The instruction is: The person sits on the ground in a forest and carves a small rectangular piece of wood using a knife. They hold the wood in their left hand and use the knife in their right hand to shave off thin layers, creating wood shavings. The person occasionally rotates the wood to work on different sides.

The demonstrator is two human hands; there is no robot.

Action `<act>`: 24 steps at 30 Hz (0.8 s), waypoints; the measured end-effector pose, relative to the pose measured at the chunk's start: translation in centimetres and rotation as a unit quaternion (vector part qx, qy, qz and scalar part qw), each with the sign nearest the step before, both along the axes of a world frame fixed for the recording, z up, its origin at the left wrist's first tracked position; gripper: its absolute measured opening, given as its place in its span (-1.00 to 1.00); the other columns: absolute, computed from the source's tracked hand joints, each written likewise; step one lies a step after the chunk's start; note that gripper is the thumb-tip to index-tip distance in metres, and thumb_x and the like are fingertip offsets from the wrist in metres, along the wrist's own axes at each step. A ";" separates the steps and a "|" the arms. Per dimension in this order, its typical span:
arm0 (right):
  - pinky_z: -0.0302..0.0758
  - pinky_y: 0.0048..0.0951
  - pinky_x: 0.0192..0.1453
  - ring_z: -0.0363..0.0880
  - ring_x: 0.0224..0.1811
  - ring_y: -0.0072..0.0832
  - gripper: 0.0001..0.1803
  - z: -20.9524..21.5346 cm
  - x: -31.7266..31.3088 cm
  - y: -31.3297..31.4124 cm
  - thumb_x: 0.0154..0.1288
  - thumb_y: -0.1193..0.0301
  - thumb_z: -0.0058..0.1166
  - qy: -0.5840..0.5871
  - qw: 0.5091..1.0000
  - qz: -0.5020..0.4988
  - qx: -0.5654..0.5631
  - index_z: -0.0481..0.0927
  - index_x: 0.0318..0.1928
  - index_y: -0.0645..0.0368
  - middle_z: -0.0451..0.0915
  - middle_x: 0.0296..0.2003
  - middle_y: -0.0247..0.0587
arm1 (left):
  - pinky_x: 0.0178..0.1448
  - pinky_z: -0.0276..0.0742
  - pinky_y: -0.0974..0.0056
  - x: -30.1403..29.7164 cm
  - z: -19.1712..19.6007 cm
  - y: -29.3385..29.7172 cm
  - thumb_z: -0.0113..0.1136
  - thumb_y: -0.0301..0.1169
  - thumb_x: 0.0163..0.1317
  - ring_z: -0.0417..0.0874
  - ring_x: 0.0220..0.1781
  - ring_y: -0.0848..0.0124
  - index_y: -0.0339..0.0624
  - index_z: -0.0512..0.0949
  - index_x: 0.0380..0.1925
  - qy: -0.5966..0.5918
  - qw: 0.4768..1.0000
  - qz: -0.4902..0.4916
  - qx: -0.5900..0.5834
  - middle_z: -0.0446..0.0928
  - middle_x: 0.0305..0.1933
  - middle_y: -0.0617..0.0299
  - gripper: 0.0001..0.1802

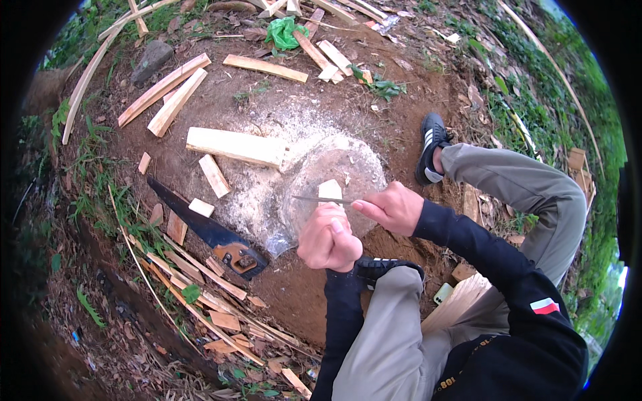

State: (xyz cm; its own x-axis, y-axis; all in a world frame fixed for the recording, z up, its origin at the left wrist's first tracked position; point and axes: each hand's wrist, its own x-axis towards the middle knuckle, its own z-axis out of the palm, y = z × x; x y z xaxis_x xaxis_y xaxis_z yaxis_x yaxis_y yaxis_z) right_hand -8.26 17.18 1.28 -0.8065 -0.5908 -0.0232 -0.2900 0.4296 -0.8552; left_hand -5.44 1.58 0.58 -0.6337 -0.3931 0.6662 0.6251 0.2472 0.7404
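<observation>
My left hand (329, 239) is closed around the lower end of a small pale wood piece (330, 189), which points up and away from me over a round stump (364, 164). In my right hand (394, 208) is a knife (317, 199), its handle hidden by the fingers. Its thin blade points left and lies across the wood piece, just above my left fingers. Whether the edge bites into the wood is too small to tell.
Left of the stump lie a thick wood plank (234, 145) amid sawdust, a hand saw (207, 227) and a strip pile (200, 284). More offcuts, a green plastic bag (283, 33) and a grey stone (152, 60) lie farther off. A phone (443, 293) rests by my leg.
</observation>
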 end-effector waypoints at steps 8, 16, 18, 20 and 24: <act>0.47 -0.08 -0.47 0.56 -0.60 0.02 -0.57 -0.3 -0.6 -0.2 0.53 0.20 -0.03 -0.002 1.000 0.007 0.017 0.60 -0.43 0.25 0.49 -0.64 0.12 | -0.57 0.50 0.20 0.3 0.3 -0.7 0.01 -0.62 0.16 0.49 -0.70 0.28 -0.41 0.33 -0.82 -0.023 0.998 -0.009 0.050 0.39 -0.75 0.13 -0.65; 0.48 -0.06 -0.47 0.54 -0.60 0.04 -0.52 -0.9 -2.3 -0.6 0.53 0.15 -0.03 0.024 0.995 -0.017 0.090 0.60 -0.45 0.24 0.47 -0.68 0.11 | -0.43 0.52 0.17 0.2 0.8 -1.1 -0.03 -0.56 0.17 0.38 -0.73 0.39 -0.32 0.30 -0.81 -0.032 0.998 0.001 0.053 0.30 -0.78 0.19 -0.65; 0.52 -0.06 -0.46 0.54 -0.62 0.04 -0.49 -0.8 -1.9 -0.6 0.54 0.08 -0.08 0.043 0.997 0.011 0.059 0.63 -0.42 0.23 0.49 -0.69 0.07 | -0.42 0.52 0.16 0.3 0.9 -1.1 -0.04 -0.55 0.17 0.37 -0.73 0.40 -0.31 0.29 -0.82 -0.040 0.998 0.003 0.045 0.28 -0.79 0.20 -0.64; 0.52 -0.05 -0.46 0.55 -0.62 0.03 -0.49 -0.9 -1.7 -0.7 0.54 0.08 -0.07 0.040 0.998 0.037 0.028 0.63 -0.42 0.22 0.48 -0.69 0.06 | -0.41 0.52 0.16 0.7 0.5 -1.5 -0.05 -0.54 0.17 0.36 -0.73 0.40 -0.30 0.29 -0.82 -0.046 0.996 0.007 0.074 0.26 -0.80 0.22 -0.65; 0.51 -0.04 -0.47 0.55 -0.63 0.02 -0.49 -1.2 -1.9 -0.8 0.52 0.09 -0.03 0.057 0.996 0.006 0.074 0.60 -0.48 0.20 0.47 -0.72 0.05 | -0.51 0.53 0.18 0.4 0.2 -1.5 -0.01 -0.59 0.18 0.44 -0.71 0.33 -0.39 0.29 -0.80 -0.022 0.997 0.001 0.068 0.39 -0.75 0.12 -0.65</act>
